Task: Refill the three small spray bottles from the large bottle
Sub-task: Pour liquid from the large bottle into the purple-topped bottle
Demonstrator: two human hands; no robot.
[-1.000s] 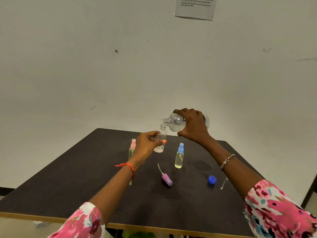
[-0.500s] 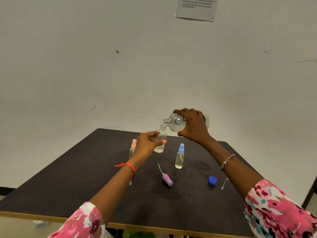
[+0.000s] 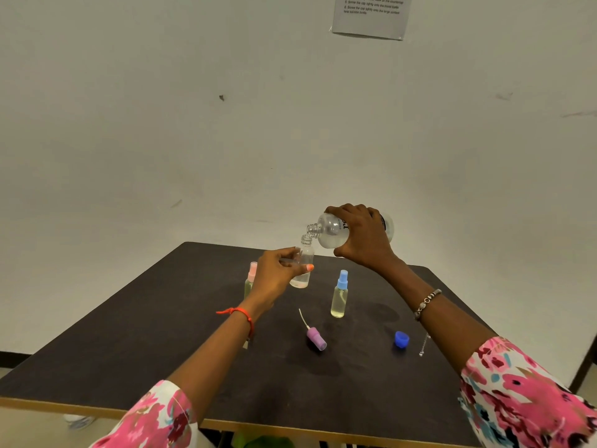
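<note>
My right hand (image 3: pixel 363 237) grips the large clear bottle (image 3: pixel 329 229), tipped almost on its side, its open neck touching the mouth of an uncapped small clear bottle (image 3: pixel 303 265). My left hand (image 3: pixel 277 279) holds that small bottle above the dark table (image 3: pixel 161 334); a little liquid sits in its bottom. A blue-capped spray bottle (image 3: pixel 339 295) with yellowish liquid stands to the right. A pink-capped spray bottle (image 3: pixel 250 281) stands behind my left wrist, partly hidden.
A purple spray cap (image 3: pixel 315 337) with its dip tube lies on the table near the middle. The blue screw cap (image 3: pixel 401 338) lies to the right, beside a thin chain (image 3: pixel 424 345). A printed sheet (image 3: pixel 370 14) hangs on the white wall.
Both hands and the two joined bottles have stayed almost still; the large bottle remains tipped over the small one.
</note>
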